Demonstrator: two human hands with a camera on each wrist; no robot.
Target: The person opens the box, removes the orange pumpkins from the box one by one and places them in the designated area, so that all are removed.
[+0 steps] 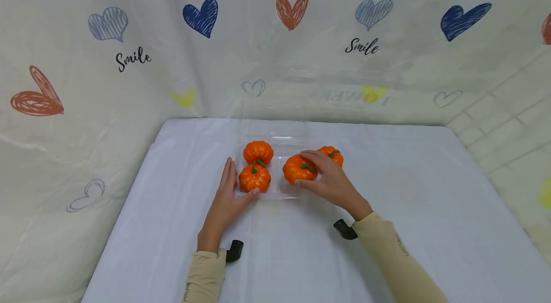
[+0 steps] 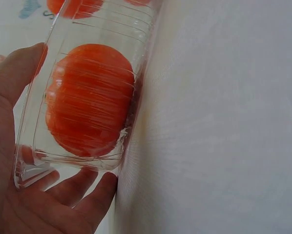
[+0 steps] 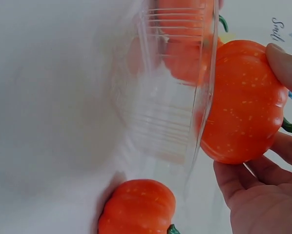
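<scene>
1. Our left hand (image 1: 225,201) lies spread wide at a corner of the clear box (image 1: 277,174), fingers along its left wall and thumb at the near rim; our right hand (image 1: 330,182) pinches the held pumpkin (image 1: 297,169) between thumb and fingers.
2. We have that pumpkin over the right half of the box, close to rim height; whether it touches the plastic we cannot tell.
3. The box stands toward the far edge of the bench (image 1: 409,188), with the heart-printed curtain (image 1: 327,69) behind. We see white cloth run broadly to the right and toward us.
4. In the left half of the box sit two orange pumpkins, the rear pumpkin (image 1: 258,151) and the front pumpkin (image 1: 255,179), their green stems close together. Bare plastic floor shows beside them.
5. Just outside the right wall, the fourth pumpkin (image 1: 338,158) rests on the bench, partly hidden from the head view by our right hand.
6. Behind the box we make out a faint clear panel, perhaps its raised lid; its outline is hard to follow.
7. From the left wrist, we see the front pumpkin blurred through ribbed plastic; from the right wrist, the bottom edge cuts off the fourth.
</scene>
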